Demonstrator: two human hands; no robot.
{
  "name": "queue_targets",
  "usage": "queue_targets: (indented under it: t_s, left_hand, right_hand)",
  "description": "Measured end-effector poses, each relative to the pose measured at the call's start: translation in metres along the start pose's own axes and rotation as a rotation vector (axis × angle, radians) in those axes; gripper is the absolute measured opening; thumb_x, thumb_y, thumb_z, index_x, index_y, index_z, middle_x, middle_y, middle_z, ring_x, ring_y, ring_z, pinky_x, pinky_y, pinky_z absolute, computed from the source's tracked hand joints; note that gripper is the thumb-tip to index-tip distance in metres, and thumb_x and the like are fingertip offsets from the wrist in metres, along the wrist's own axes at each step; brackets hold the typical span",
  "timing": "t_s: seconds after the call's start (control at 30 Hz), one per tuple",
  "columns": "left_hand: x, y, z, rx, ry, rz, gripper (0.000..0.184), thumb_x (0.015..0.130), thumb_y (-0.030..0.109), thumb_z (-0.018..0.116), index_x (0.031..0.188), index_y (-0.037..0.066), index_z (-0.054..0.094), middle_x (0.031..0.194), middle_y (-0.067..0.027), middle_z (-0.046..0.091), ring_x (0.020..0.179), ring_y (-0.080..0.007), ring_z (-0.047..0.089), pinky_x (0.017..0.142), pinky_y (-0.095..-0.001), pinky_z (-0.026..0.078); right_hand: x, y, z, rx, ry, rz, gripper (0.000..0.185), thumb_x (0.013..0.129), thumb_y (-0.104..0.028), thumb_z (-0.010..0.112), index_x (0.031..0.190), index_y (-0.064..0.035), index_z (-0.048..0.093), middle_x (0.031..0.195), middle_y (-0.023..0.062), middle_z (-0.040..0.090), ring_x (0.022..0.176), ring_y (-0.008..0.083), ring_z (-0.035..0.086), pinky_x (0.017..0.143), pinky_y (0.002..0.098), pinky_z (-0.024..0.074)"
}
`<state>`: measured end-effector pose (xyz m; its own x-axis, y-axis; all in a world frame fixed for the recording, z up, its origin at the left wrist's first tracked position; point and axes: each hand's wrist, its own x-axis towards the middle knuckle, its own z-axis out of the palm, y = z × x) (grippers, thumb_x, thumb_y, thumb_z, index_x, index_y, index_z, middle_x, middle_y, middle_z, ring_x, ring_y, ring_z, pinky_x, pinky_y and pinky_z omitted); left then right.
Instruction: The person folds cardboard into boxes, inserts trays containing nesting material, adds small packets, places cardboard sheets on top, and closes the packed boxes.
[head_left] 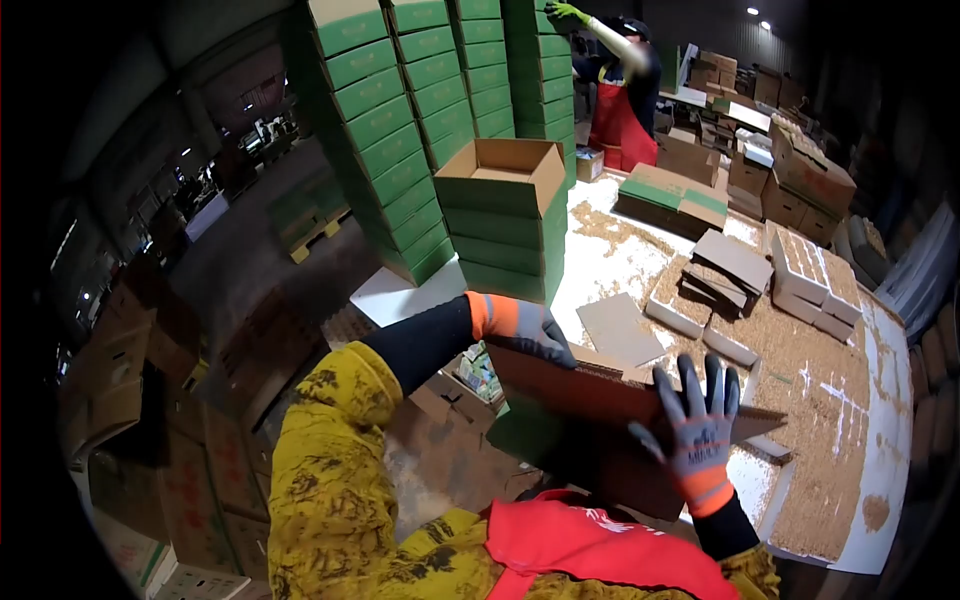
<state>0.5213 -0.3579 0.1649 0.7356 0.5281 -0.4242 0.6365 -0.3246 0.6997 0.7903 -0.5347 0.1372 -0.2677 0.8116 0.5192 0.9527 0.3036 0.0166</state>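
Note:
A brown cardboard box [590, 410] with a green outer side is tilted in front of my body, above the table's near edge. My left hand [535, 328], in an orange and grey glove, curls over its upper left edge, with the fingers bent onto the cardboard. Against the right part of the box lies my right hand [697, 425], gloved alike, its fingers spread and pointing up. A flat sheet of cardboard [619, 330] lies on the table just beyond the box. Past my left hand stands a stack of green boxes, the top one [500, 190] open and showing its brown inside.
Tall columns of green boxes [375, 120] rise behind the stack. Flat green cardboard [672, 198], grey-brown pieces [733, 262] and white trays [800, 270] rest on the crumb-covered table [880, 480]. Another person [625, 110] in a red apron stands at the far end.

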Motion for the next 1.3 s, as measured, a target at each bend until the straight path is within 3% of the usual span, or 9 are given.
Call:
queue_targets:
  t_s: [0.33, 0.5, 0.67, 0.7, 0.83, 1.03, 1.17, 1.23, 1.3]
  left_hand:
    - [-0.044, 0.012, -0.001, 0.188, 0.806, -0.086, 0.040, 0.076, 0.039, 0.067, 0.090, 0.002, 0.059, 0.078, -0.0157, 0.063, 0.072, -0.0295, 0.060, 0.068, -0.0391, 0.048]
    - [0.009, -0.009, 0.045, 0.297, 0.805, 0.119, 0.050, 0.078, 0.049, 0.062, 0.097, 0.002, 0.063, 0.085, -0.0184, 0.065, 0.081, -0.0333, 0.063, 0.072, -0.0391, 0.049]
    - [0.126, -0.073, 0.041, 0.033, -0.204, 0.551, 0.060, 0.086, 0.058, 0.050, 0.098, 0.000, 0.063, 0.087, -0.0092, 0.068, 0.073, -0.0168, 0.061, 0.068, -0.0305, 0.047]
    - [0.086, -0.030, 0.029, -0.619, -0.229, -0.022, 0.060, 0.092, 0.056, 0.040, 0.096, 0.000, 0.063, 0.086, -0.0063, 0.067, 0.073, -0.0138, 0.060, 0.068, -0.0291, 0.047]
    - [0.061, -0.038, 0.082, 0.257, 0.469, 0.305, 0.048, 0.092, 0.047, 0.045, 0.107, 0.003, 0.059, 0.101, -0.0140, 0.060, 0.089, -0.0250, 0.059, 0.077, -0.0369, 0.047]
    - [0.026, -0.018, 0.083, 0.519, 1.370, 0.271, 0.083, 0.083, 0.047, 0.058, 0.141, -0.003, 0.025, 0.141, -0.0269, 0.027, 0.132, -0.0408, 0.024, 0.110, -0.0505, 0.015]
    - [0.033, -0.039, 0.069, -0.055, 0.538, -0.387, 0.068, 0.087, 0.050, 0.052, 0.128, -0.003, 0.041, 0.115, -0.0283, 0.054, 0.102, -0.0394, 0.057, 0.087, -0.0449, 0.044]
    - [0.017, -0.024, 0.069, 0.118, 0.650, -0.250, 0.059, 0.087, 0.048, 0.053, 0.121, -0.001, 0.048, 0.103, -0.0241, 0.060, 0.087, -0.0370, 0.061, 0.075, -0.0450, 0.047]
    - [0.001, -0.009, 0.074, 0.298, 0.909, 0.022, 0.055, 0.087, 0.045, 0.055, 0.118, 0.000, 0.051, 0.093, -0.0194, 0.063, 0.076, -0.0331, 0.062, 0.067, -0.0432, 0.047]
  right_hand:
    - [-0.050, -0.004, -0.035, 0.637, 0.128, 0.206, 0.027, 0.055, 0.003, 0.073, 0.072, -0.0115, 0.057, 0.133, 0.0200, 0.043, 0.130, 0.0455, 0.033, 0.105, 0.0512, 0.0296]
    - [-0.018, -0.004, -0.033, 0.810, -0.416, -0.014, 0.047, 0.066, -0.010, 0.072, 0.111, -0.0092, 0.060, 0.130, 0.0178, 0.050, 0.125, 0.0364, 0.043, 0.102, 0.0409, 0.0361]
    - [0.001, 0.014, 0.036, 1.317, -0.443, 0.549, 0.063, 0.077, -0.012, 0.071, 0.132, -0.0019, 0.043, 0.122, 0.0142, 0.057, 0.111, 0.0201, 0.054, 0.095, 0.0317, 0.0434]
    - [-0.013, 0.016, 0.054, 1.159, -0.282, 0.583, 0.063, 0.075, -0.012, 0.074, 0.130, -0.0015, 0.045, 0.118, 0.0141, 0.059, 0.109, 0.0208, 0.056, 0.093, 0.0310, 0.0442]
    - [0.009, -0.007, 0.034, 0.063, 0.019, 0.005, 0.070, 0.068, -0.025, 0.075, 0.129, -0.0064, 0.047, 0.133, 0.0186, 0.043, 0.126, 0.0420, 0.035, 0.104, 0.0516, 0.0307]
    - [0.022, 0.006, 0.035, 0.095, 0.077, 0.086, 0.068, 0.071, -0.024, 0.074, 0.129, -0.0025, 0.046, 0.128, 0.0200, 0.049, 0.121, 0.0392, 0.043, 0.104, 0.0458, 0.0320]
    - [-0.053, 0.022, 0.054, 0.849, -0.258, 0.401, 0.050, 0.085, -0.028, 0.061, 0.128, -0.0070, 0.049, 0.128, 0.0138, 0.053, 0.117, 0.0267, 0.051, 0.100, 0.0397, 0.0379]
    - [-0.034, 0.032, 0.063, 1.137, 0.238, 0.892, 0.051, 0.094, -0.037, 0.049, 0.137, -0.0114, 0.042, 0.135, 0.0089, 0.048, 0.118, 0.0219, 0.050, 0.100, 0.0374, 0.0380]
    - [-0.083, 0.087, 0.112, 1.312, -0.154, 0.760, 0.056, 0.095, -0.041, 0.046, 0.139, -0.0070, 0.038, 0.135, 0.0095, 0.046, 0.117, 0.0187, 0.050, 0.094, 0.0303, 0.0425]
